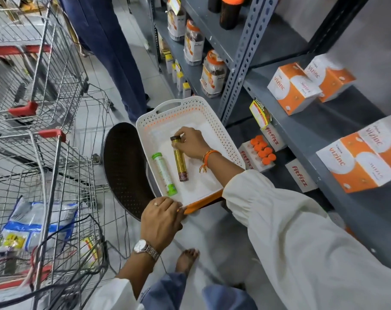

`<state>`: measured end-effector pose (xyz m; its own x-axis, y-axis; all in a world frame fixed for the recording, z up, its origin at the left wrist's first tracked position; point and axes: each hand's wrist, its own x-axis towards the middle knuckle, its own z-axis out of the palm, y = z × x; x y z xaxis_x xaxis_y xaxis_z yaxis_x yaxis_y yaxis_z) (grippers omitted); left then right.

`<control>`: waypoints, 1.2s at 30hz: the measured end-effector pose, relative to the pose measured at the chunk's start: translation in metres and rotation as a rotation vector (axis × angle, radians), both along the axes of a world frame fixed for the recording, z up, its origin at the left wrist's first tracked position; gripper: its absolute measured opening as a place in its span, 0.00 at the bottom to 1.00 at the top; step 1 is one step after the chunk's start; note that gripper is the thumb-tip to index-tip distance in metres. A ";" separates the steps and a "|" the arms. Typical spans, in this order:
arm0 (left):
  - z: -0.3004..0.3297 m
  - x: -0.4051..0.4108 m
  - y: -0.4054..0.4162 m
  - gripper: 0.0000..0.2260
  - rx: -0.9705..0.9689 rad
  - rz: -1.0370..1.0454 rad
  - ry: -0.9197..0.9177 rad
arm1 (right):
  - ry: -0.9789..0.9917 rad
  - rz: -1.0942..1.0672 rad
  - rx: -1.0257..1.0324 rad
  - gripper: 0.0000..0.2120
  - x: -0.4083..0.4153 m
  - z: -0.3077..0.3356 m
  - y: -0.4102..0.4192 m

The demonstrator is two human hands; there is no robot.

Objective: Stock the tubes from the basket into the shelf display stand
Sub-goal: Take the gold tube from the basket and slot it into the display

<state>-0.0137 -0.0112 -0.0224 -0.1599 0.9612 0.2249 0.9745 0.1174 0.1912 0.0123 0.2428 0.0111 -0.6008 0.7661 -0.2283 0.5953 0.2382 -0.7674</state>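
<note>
A white perforated basket (214, 128) rests on a dark round stool (123, 166). Inside lie two tubes: a green tube (164, 174) on the left and a gold tube (179, 159) with a dark cap beside it. My right hand (191, 143) reaches into the basket and its fingers close around the gold tube's capped end. My left hand (161, 220) grips the basket's near orange edge. On the lower shelf to the right stands the white Fitfizz display stand (246, 157), with several orange-capped tubes (262, 149) upright in it.
Grey metal shelving (306, 130) on the right carries orange-and-white boxes (293, 88) and jars (212, 74). Wire shopping carts (45, 108) crowd the left, one holding a plastic packet (33, 224). Another person's legs (114, 52) stand in the aisle behind the basket.
</note>
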 end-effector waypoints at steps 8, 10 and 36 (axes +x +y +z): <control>0.041 0.010 0.036 0.19 -0.073 0.073 -0.035 | 0.170 -0.138 0.108 0.14 0.056 0.092 0.017; 0.060 0.017 0.051 0.19 -0.037 0.073 -0.058 | 0.224 -0.186 0.146 0.14 0.078 0.126 0.017; 0.330 0.293 0.241 0.21 0.644 -0.932 -0.482 | -0.147 -0.961 1.170 0.17 0.471 0.548 -0.117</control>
